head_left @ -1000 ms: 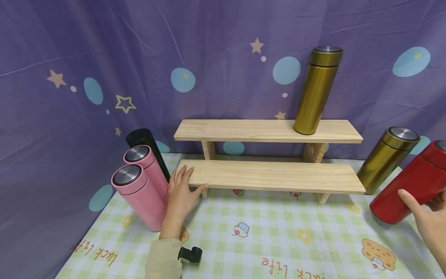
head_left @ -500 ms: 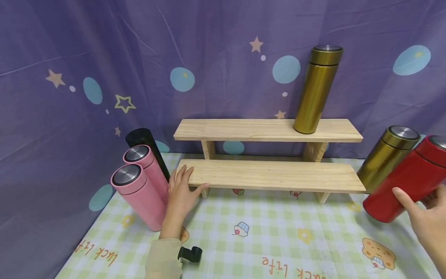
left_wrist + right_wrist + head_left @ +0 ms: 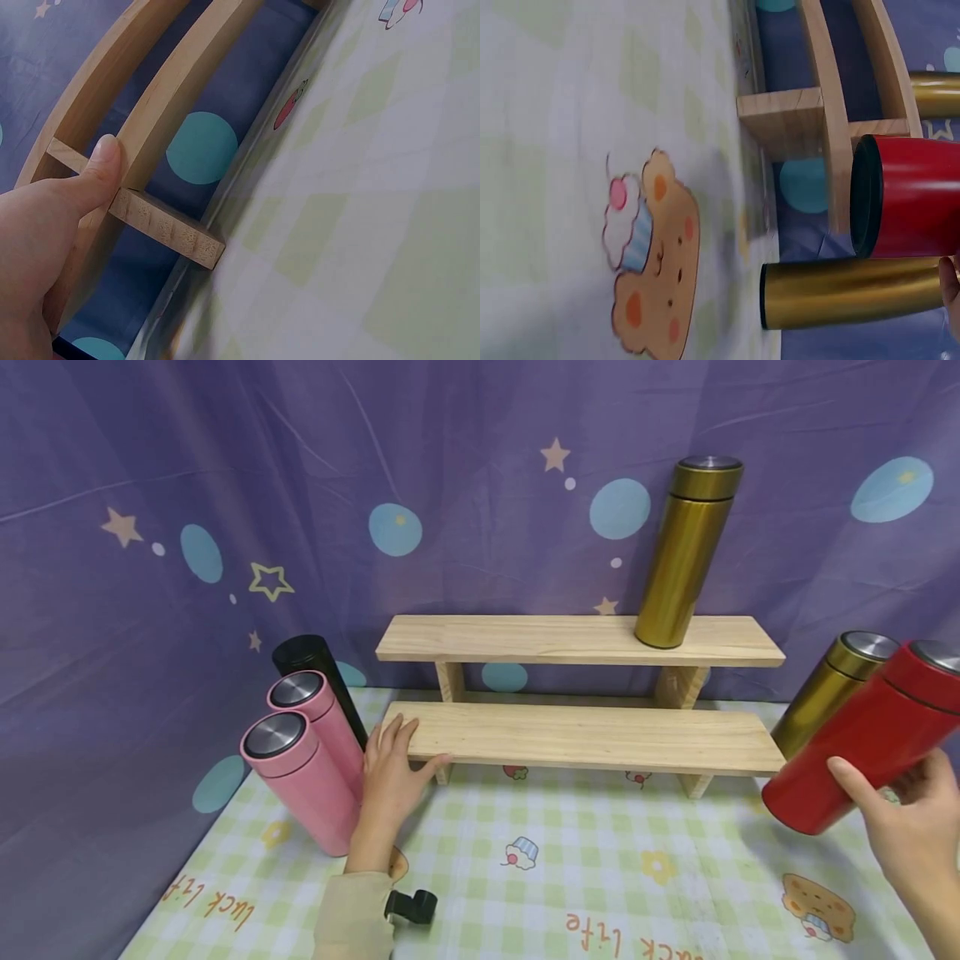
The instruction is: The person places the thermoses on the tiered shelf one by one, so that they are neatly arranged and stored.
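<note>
My right hand (image 3: 911, 835) holds a red thermos (image 3: 870, 747) around its body, thumb on the near side. The thermos leans to the right, raised off the cloth, and its dark base (image 3: 866, 196) faces left in the right wrist view. My left hand (image 3: 393, 785) rests on the left end of a two-tier wooden shelf (image 3: 577, 735). Its fingers lie spread over the lower board, while the thumb (image 3: 105, 154) touches the front edge. One gold thermos (image 3: 686, 560) stands on the upper board. Another gold thermos (image 3: 817, 697), partly hidden by the red one, stands right of the shelf.
Two pink thermoses (image 3: 315, 802) stand left of my left hand, with a black bottle (image 3: 326, 668) behind them. A checked cloth (image 3: 570, 877) printed with cartoons covers the table. Behind everything hangs a purple curtain (image 3: 480, 460).
The red thermos, in my right hand, has moved left and slightly up, now covering more of the gold thermos beside the shelf. My left hand stays on the lower board.
</note>
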Action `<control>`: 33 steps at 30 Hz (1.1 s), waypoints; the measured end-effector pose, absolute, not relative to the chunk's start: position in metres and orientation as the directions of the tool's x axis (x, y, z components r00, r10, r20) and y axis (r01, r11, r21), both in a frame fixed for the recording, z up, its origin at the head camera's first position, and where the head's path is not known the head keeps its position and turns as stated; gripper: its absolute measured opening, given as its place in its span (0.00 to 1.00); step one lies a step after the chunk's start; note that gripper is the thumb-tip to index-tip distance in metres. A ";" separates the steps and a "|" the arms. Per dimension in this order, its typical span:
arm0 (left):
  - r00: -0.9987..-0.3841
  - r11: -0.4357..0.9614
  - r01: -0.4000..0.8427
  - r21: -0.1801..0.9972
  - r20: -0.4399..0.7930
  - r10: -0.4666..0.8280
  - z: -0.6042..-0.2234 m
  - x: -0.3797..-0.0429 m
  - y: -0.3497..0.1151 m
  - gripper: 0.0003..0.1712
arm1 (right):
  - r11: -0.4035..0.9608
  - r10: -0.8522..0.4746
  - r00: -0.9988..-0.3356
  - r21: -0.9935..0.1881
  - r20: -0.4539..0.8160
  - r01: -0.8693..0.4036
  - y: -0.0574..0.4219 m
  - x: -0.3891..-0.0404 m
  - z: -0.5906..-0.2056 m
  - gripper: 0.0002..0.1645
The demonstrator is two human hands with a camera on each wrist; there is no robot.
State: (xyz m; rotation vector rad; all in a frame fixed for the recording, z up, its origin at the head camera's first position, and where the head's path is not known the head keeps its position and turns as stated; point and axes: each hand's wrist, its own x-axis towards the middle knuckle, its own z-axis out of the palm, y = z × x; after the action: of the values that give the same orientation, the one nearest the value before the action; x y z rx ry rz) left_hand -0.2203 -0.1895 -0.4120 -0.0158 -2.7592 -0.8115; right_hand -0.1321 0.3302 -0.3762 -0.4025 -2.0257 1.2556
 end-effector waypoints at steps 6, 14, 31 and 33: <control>-0.965 0.842 0.083 0.532 0.255 -0.066 -0.412 -0.220 -0.189 0.50 | 0.445 0.572 -0.692 -0.875 0.440 -0.188 0.320 -0.133 -0.370 0.35; -0.964 0.841 0.088 0.535 0.259 -0.064 -0.412 -0.219 -0.189 0.49 | 0.425 0.517 -0.695 -0.855 0.500 -0.298 0.308 -0.137 -0.365 0.34; -0.966 0.841 0.088 0.534 0.250 -0.057 -0.412 -0.220 -0.189 0.49 | 0.400 0.403 -0.753 -0.840 0.520 -0.367 0.288 -0.145 -0.352 0.36; -0.967 0.842 0.087 0.532 0.250 -0.058 -0.412 -0.220 -0.189 0.50 | 0.399 0.390 -0.757 -0.837 0.525 -0.374 0.285 -0.146 -0.350 0.36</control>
State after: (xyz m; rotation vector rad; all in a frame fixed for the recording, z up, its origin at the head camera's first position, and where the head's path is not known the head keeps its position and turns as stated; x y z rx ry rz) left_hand -0.2202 -0.1891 -0.4120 -0.0219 -2.7645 -0.8167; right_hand -0.1460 0.2854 -0.3502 -0.0134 -1.9706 1.4203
